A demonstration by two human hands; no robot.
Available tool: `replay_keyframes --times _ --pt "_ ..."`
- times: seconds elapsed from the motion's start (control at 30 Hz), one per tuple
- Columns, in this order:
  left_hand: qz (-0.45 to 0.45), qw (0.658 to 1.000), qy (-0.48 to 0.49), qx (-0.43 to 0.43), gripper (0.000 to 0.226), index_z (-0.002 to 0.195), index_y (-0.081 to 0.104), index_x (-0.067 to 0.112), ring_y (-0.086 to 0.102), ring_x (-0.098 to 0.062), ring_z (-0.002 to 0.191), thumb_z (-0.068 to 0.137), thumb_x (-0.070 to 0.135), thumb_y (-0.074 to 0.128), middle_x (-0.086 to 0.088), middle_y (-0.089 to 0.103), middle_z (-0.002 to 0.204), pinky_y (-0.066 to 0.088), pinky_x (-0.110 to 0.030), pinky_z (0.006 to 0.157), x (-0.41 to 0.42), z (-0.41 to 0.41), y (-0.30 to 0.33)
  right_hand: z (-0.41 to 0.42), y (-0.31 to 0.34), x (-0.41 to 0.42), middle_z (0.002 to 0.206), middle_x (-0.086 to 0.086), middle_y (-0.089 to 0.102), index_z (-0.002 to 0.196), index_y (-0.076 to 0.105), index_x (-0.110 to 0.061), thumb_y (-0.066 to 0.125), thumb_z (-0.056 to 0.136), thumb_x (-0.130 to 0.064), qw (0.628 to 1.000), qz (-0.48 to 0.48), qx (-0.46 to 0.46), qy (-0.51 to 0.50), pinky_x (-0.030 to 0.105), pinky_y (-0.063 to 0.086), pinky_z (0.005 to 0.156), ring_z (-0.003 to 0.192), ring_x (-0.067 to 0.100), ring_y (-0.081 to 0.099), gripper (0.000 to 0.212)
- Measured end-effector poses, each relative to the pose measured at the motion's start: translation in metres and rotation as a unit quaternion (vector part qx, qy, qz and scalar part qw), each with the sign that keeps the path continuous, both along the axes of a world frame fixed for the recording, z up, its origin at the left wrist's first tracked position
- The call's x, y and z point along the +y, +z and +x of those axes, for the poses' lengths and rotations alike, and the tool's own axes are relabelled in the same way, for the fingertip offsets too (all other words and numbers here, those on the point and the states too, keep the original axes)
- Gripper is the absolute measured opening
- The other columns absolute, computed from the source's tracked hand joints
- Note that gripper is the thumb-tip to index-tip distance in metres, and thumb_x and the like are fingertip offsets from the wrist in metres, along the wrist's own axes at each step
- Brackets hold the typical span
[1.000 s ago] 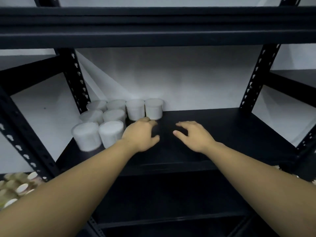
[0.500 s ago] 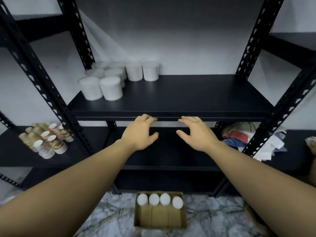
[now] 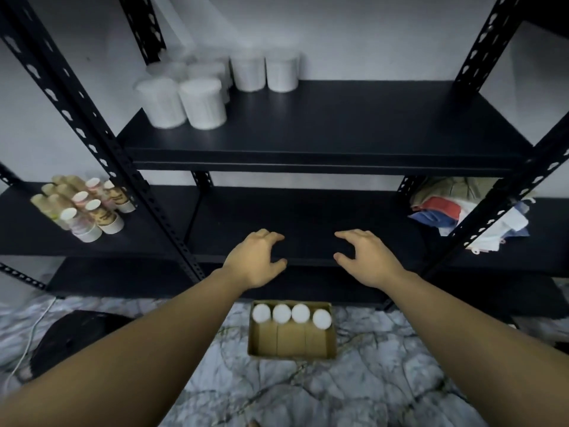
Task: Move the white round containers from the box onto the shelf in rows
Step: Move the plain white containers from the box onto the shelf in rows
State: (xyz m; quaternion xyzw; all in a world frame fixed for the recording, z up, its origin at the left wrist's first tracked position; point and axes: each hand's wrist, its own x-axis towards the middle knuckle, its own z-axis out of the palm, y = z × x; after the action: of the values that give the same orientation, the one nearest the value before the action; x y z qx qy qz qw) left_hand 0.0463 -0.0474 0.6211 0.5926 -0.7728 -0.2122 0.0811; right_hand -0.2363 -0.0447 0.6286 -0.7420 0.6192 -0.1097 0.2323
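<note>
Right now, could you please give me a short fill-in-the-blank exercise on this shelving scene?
1. The cardboard box on the floor holds ____ white containers.
2. Those containers stand along the box's ____ wall.
3. The left hand and right hand hold ____.
4. The placed containers crowd the shelf's ____ end.

Missing words: four; far; nothing; left

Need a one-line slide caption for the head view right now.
Both empty hands, left and right, hover above the box holding four white containers.
</note>
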Motion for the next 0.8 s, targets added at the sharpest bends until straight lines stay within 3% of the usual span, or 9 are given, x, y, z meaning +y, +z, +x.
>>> replay_keyframes --times 0.23,0.37,0.7,0.8 --pt "0.039 0.999 -0.003 -0.002 0.066 0.148 0.043 0.024 0.043 -0.021 0.132 0.090 0.048 0.062 0.001 0.051 0.137 0.045 -0.041 0.105 0.000 0.016 -0.080 0.005 -0.083 0.009 0.147 -0.001 0.050 0.148 0.047 -0.021 0.063 0.097 -0.038 0.998 0.055 -0.008 -0.026 0.027 0.035 0.109 0.138 0.018 0.039 0.057" --pt "0.078 0.997 0.009 -0.003 0.066 0.147 0.045 0.024 0.042 -0.020 0.132 0.088 0.048 0.063 0.001 0.050 0.135 0.047 -0.041 0.102 -0.003 0.021 -0.149 0.000 -0.151 0.008 0.145 0.001 0.051 0.148 0.048 -0.022 0.065 0.095 -0.038 0.994 0.103 -0.002 -0.042 0.032 0.039 0.109 0.136 0.021 0.040 0.057" --pt "0.135 0.990 -0.021 -0.030 0.063 0.138 0.052 0.030 0.050 -0.023 0.119 0.079 0.052 0.058 0.003 0.053 0.122 0.050 -0.041 0.093 -0.035 -0.005 -0.383 -0.006 -0.383 -0.021 0.132 0.004 0.060 0.142 0.053 -0.020 0.073 0.086 -0.034 0.983 0.172 0.022 -0.058 0.037 0.046 0.100 0.125 0.026 0.052 0.061" --pt "0.149 0.988 -0.022 -0.040 0.060 0.137 0.051 0.030 0.047 -0.020 0.120 0.082 0.051 0.059 0.004 0.051 0.124 0.045 -0.034 0.092 -0.052 -0.020 -0.469 -0.003 -0.471 -0.035 0.125 0.000 0.062 0.134 0.057 -0.025 0.072 0.080 -0.040 0.979 0.191 0.021 -0.075 0.036 0.049 0.094 0.121 0.023 0.054 0.059"
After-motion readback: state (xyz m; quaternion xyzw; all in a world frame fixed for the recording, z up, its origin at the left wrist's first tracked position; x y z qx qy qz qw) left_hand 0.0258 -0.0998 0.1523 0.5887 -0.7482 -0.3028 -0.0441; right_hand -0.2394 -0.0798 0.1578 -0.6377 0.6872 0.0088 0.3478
